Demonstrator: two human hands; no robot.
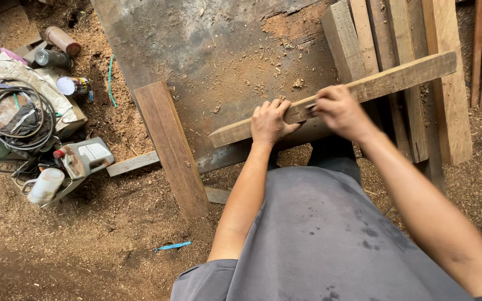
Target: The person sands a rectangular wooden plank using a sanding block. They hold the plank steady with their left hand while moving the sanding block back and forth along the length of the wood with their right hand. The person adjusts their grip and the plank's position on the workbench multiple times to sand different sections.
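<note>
Both my hands on a wooden batten across the worktop.

My left hand (269, 121) presses flat with spread fingers on the batten (364, 89), which lies slanted over the dark worktop (213, 50). My right hand (338, 110) is closed around something small on the batten; I cannot make out what, the fingers hide it.

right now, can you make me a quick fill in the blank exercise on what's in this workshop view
1. Both hands rest on a long wooden ____ that lies across the workbench.
2. The left hand presses flat on it, and the right hand grips something small and ____ to make out.
3. A dark brown board leans against the bench on the person's ____ side.
4. The ground is covered in ____.

Missing words: plank; too hidden; left; sawdust
</note>
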